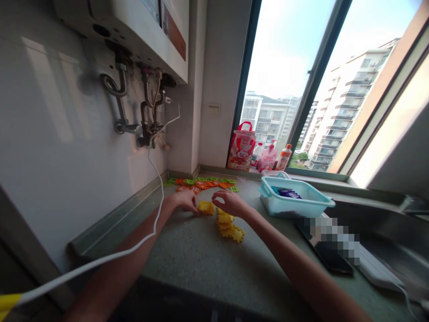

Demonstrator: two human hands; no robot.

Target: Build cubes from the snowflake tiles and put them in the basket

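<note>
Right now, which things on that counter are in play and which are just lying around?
In play:
- left hand and right hand, both at the yellow foam tiles
- orange and green foam tiles by the wall

Lying about:
- teal basin
- red bag and bottles on the sill
- phone
- white cable

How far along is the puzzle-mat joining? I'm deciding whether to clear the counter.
A row of orange and green tiles already lies joined by the wall. The left hand and right hand are at a yellow tile. A chain of yellow tiles beside them isn't joined to that row.
</note>
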